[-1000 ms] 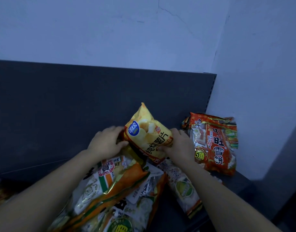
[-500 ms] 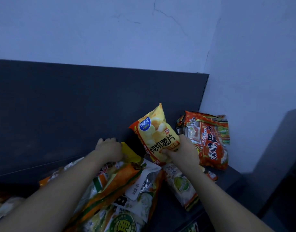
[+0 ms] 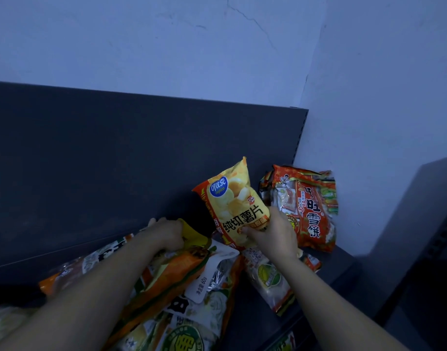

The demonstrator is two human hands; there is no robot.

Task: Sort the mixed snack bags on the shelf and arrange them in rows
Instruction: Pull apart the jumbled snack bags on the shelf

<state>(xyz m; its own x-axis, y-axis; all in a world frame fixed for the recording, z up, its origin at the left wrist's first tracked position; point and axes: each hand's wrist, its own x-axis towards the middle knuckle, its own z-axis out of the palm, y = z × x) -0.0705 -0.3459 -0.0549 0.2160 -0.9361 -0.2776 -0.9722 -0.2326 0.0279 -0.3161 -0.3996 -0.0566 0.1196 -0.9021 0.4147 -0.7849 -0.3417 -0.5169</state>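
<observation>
Head view: my right hand [image 3: 270, 236] pinches the lower edge of the yellow chip bag [image 3: 232, 201], thumb in front, holding it nearly upright above the pile of bags [image 3: 181, 287], close to the dark back panel [image 3: 116, 160]. At its 3 o'clock the red rice-cracker bag [image 3: 311, 209] leans in the shelf [image 3: 343, 269] corner. At its 8 o'clock my left hand [image 3: 166, 234] curls its fingers round a second yellow bag [image 3: 192, 234] atop the pile.

The chip bag [image 3: 232, 201] was yellow with orange-red edges, a round blue logo and black characters. The cracker bag [image 3: 308, 211] was red with white characters. The packet [image 3: 193, 234] was plain yellow, the pouch [image 3: 176, 272] orange and white. The back panel [image 3: 116, 160] was dark grey.
</observation>
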